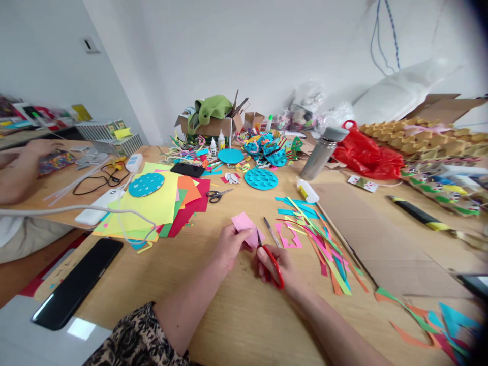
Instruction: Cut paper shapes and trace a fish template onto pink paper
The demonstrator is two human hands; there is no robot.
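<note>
Between the thumb and fingers of my left hand (230,247) is a piece of pink paper (244,223), held above the table. My right hand (280,268) is closed round the red-handled scissors (275,264), whose blades meet the right edge of the pink paper. How far the blades are apart is too small to tell. Just beyond my hands lie a pen (272,232) and a pink paper offcut (288,235) with a shape cut out of it. A second pair of scissors (218,195), with black handles, rests farther off to the left.
Coloured paper sheets (152,203) and a black phone (78,282) lie on the left. Paper strips (324,244), a glue bottle (307,190), a steel flask (323,152) and flat cardboard (373,234) are on the right. Another person's arm (19,170) reaches in at far left.
</note>
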